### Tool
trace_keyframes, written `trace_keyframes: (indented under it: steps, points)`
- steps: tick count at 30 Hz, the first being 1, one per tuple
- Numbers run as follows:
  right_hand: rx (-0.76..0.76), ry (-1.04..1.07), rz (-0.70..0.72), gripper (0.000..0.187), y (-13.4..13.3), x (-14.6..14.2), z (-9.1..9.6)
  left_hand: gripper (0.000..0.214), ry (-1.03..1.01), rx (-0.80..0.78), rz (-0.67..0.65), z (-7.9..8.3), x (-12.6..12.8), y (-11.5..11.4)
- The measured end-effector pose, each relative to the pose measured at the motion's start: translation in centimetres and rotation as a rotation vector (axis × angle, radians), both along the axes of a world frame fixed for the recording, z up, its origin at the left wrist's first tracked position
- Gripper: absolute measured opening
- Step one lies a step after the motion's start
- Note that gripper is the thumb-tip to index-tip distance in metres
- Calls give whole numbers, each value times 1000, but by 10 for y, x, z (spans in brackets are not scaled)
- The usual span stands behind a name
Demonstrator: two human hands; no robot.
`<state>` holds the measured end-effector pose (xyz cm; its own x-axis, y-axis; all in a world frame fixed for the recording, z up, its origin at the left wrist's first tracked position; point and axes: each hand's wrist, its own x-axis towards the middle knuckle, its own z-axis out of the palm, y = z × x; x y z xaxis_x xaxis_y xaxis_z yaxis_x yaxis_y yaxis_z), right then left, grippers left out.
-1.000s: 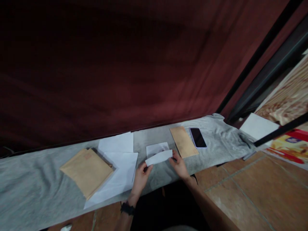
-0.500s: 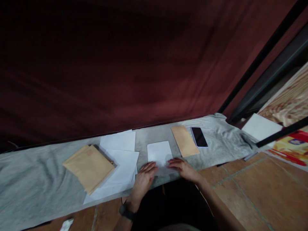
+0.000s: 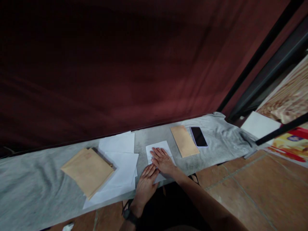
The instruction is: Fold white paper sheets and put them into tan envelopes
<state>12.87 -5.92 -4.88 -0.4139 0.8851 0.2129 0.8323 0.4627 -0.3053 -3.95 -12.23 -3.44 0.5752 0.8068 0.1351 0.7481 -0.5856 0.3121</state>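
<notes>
The grey cloth-covered ledge (image 3: 36,189) lies bare at the left end and right of the black smartphone (image 3: 198,136). A narrow bare strip runs between the loose white paper sheets (image 3: 120,162) and the small white folded sheet (image 3: 156,145). The stack of tan paper envelopes (image 3: 87,170) blocks the left; the dark red curtain (image 3: 120,80) closes the far edge.

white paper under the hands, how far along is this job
Done, it seems: the white paper is smaller than the loose white sheets beside it, so it looks folded. In hand: the right hand lies flat on it, and the left hand is at its near edge. Left, probably: the single brown envelope by the phone lies apart from it, and the stack of brown envelopes sits untouched.
</notes>
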Motion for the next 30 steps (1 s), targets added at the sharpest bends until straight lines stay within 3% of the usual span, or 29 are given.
trace_keyframes:
  steps: [3, 8, 14, 20, 25, 30]
  points:
    - [7, -26, -31, 47, 11, 7, -5, 66, -18, -4, -12, 2, -1, 1]
    - [-8, -5, -226, 52, 26, 31, -5, 71, -60, -40, -9, 1, -2, 2]
    - [16, 72, -325, 54, 24, 40, -10, 73, -112, -74, -13, -2, -4, 5]
    - [35, 103, -306, 51, -10, 57, -12, 77, -153, -88, -7, 1, -4, 5]
    - [4, 112, -149, 48, -55, 69, -5, 75, -127, -96, -25, 4, -5, 5]
    - [-9, 115, 1, 55, -99, 57, 4, 67, -68, -33, -75, 5, -4, 0]
